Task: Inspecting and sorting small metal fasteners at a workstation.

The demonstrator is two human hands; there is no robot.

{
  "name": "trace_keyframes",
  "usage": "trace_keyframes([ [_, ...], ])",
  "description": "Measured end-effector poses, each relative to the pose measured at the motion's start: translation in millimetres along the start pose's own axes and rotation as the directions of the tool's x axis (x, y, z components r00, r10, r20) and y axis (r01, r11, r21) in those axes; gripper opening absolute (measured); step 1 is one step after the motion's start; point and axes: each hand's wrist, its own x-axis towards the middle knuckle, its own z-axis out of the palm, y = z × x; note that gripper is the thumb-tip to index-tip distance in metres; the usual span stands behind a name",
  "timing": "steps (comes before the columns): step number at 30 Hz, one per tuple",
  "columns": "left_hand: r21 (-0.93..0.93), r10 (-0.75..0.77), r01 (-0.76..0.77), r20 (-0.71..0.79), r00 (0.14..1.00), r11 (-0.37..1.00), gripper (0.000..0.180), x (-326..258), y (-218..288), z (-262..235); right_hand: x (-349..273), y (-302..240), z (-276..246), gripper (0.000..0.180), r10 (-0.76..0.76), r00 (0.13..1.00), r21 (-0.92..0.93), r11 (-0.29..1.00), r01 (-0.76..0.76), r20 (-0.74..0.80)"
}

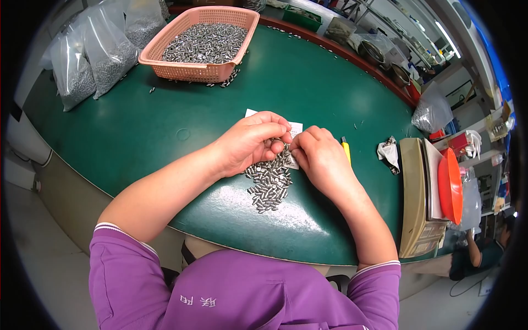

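A loose pile of small silvery metal pins (268,190) lies on the green tabletop just in front of me. Above its far end, my left hand (258,140) is closed with the thumb against the curled fingers. Close by on the right, my right hand (320,157) is closed in a pinch, its fingertips nearly meeting the left ones. Whatever either hand grips is hidden or too small to name. Partly under the hands lies a white printed paper (296,128). A yellow-handled tool (345,148) rests beside my right hand.
A pink plastic basket (198,71) full of similar metal pins stands at the far left, next to clear bags (113,63) of them. To the right are a scale (416,203) with a red pan (450,187) and a crumpled white cloth (389,154). Another person (487,256) sits at far right.
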Motion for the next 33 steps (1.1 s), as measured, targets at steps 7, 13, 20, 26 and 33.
trace_keyframes([
  [7, -0.01, 0.001, -0.001, 0.016, 1.0, 1.0, 0.014, -0.2, 0.0, 0.1, 4.0, -0.2, -5.0, 0.01, -0.054, 0.996, 0.087, 0.994, 0.059, -0.067],
  [13, -0.011, -0.003, 0.003, 0.013, 1.0, 1.0, 0.014, -0.4, 0.4, 0.4, 5.1, -0.9, -12.6, 0.013, -0.031, 0.999, 0.046, 0.998, 0.03, 0.012],
  [20, -0.007, 0.0, 0.001, 0.011, 1.0, 1.0, 0.014, 0.1, -0.1, 0.3, 5.8, 6.9, -7.0, 0.013, -0.079, 0.997, 0.106, 0.991, 0.078, 0.012],
  [26, 0.001, -0.001, 0.001, 0.008, 1.0, 1.0, 0.014, 0.3, 0.1, 1.6, 6.5, 13.2, 0.6, 0.012, -0.09, 0.996, 0.086, 0.992, 0.09, -0.003],
  [33, 0.109, -0.059, 0.055, 0.033, 0.998, 0.993, 0.013, -4.1, 2.8, 8.9, 13.4, 2.7, -18.1, 0.014, -0.028, 0.986, 0.177, 0.983, 0.057, -0.162],
])
